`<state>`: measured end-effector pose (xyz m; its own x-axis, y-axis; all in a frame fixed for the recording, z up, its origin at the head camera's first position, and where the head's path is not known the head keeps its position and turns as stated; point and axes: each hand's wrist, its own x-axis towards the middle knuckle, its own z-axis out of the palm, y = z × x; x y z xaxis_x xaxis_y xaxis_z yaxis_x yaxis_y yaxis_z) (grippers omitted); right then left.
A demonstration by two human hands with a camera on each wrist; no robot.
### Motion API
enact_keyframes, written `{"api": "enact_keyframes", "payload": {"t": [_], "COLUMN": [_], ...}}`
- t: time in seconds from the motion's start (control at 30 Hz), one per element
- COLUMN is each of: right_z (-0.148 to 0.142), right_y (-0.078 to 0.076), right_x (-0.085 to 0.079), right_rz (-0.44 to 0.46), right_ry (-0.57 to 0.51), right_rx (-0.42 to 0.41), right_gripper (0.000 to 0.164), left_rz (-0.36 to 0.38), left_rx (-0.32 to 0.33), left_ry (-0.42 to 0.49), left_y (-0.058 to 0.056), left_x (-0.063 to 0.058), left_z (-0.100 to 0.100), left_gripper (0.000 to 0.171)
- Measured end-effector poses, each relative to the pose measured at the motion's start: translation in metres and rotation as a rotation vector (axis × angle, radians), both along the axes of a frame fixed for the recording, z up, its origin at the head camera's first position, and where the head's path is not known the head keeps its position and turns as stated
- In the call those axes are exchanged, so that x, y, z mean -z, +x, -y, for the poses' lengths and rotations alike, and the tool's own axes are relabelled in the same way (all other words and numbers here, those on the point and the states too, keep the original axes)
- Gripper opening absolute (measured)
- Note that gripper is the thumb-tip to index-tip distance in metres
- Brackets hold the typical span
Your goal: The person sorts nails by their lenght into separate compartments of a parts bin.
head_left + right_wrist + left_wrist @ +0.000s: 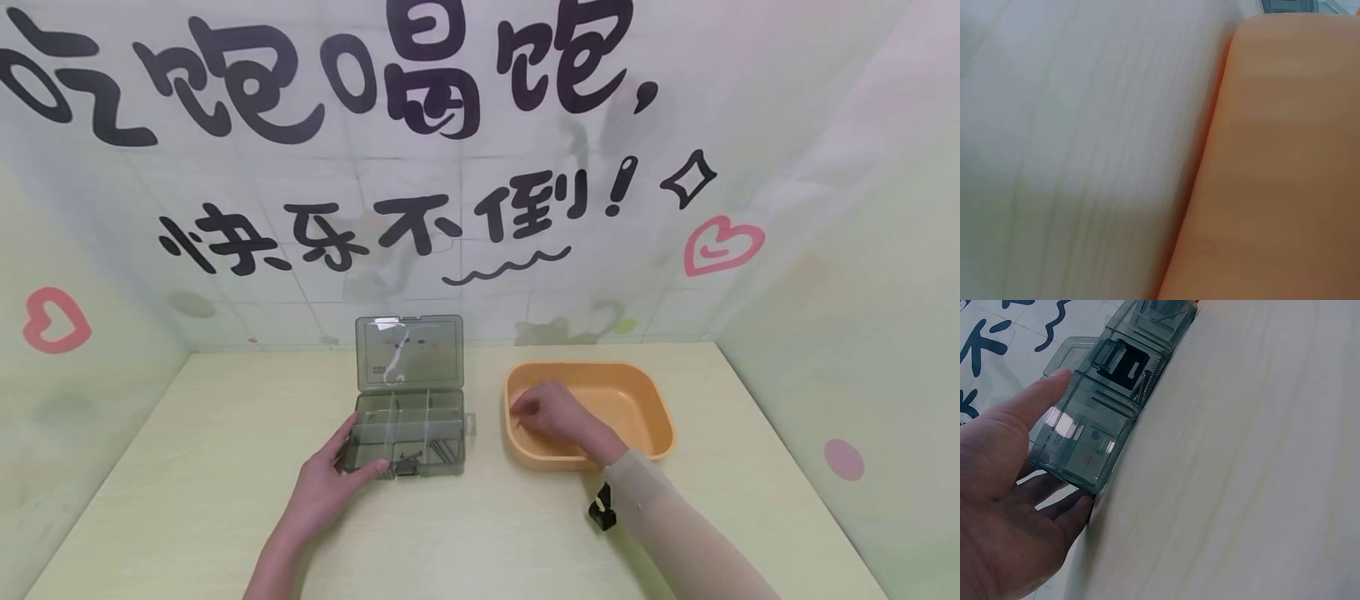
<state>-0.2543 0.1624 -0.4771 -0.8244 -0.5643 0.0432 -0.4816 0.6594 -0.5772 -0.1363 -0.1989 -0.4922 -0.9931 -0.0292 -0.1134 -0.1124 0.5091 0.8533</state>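
Note:
A grey translucent compartment box (408, 433) stands on the table with its lid (409, 354) raised at the back. Dark screws (444, 452) lie in its front right compartment, and a few small dark pieces (410, 456) in the front middle one. My left hand (326, 483) holds the box by its left side, thumb on the front rim; the left wrist view shows the fingers around the end wall. Inside an orange tray (622, 408), my right hand (555, 412) reaches down near the left wall with bent fingers. Whether they pinch anything is too small to tell.
The pale wood-grain table (480, 533) has a printed wall (450, 308) close behind the box and tray, and walls on both sides. A gap of table separates box and tray. A black wrist-mounted piece (602, 508) hangs beside the right sleeve (675, 517).

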Motion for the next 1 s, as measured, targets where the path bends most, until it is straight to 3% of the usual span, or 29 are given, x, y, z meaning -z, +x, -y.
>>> {"api": "enact_keyframes", "payload": {"t": [0.33,0.7,1.0], "right_z": [-0.005,-0.009,-0.023], "right_y": [0.0,0.002,0.006], "right_x": [-0.001,-0.002,-0.006], "right_rz": [-0.06,-0.078,-0.076], "right_ry": [0.071,0.056,-0.038], "right_rx": [-0.05,-0.069,0.011], "right_gripper": [0.014,0.015,0.018], "left_rz": [-0.014,-0.014,-0.014], "left_rx": [0.008,0.007,0.009], "left_ry": [-0.004,0.003,0.004], "left_y": [-0.001,-0.001,-0.001], "left_x": [0.001,0.003,0.002], "left_z": [0.001,0.002,0.001], "left_gripper": [0.098,0.098,0.098]}}
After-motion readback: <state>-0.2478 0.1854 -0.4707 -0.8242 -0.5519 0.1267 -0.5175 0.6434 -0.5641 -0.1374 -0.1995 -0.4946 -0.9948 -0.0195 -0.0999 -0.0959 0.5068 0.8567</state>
